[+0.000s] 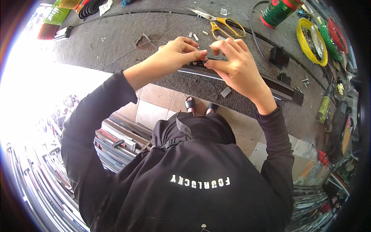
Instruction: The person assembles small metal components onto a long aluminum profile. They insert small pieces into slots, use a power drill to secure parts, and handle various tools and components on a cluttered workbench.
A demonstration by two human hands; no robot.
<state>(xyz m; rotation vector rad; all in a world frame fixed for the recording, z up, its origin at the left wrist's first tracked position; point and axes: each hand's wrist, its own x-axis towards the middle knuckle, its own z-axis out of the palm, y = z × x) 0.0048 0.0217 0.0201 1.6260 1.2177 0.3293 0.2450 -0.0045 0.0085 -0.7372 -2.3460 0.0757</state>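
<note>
My left hand (pixel 176 55) is closed, its thumb and forefinger pinching a small black fitting (pixel 198 63) with round metallic spots. From the other side my right hand (pixel 236 66) pinches near the same fitting, thumb and forefinger together, the other fingers curled above. Its fingertips partly cover what they grip. Beneath both hands a long dark metal profile (pixel 281 90) lies along the bench's near edge, running to the right, with a pale strip along its side. Thin clear line loops across the bench beside my left hand.
Beyond my hands lie yellow-handled scissors (pixel 211 17) and small white scraps (pixel 195 37). A green can (pixel 279 12) stands at the back right, near a yellow basket (pixel 325 61) of small hardware. Black blocks (pixel 279 57), loose screws (pixel 305 82) and a lime-green tool (pixel 324 109) are to the right.
</note>
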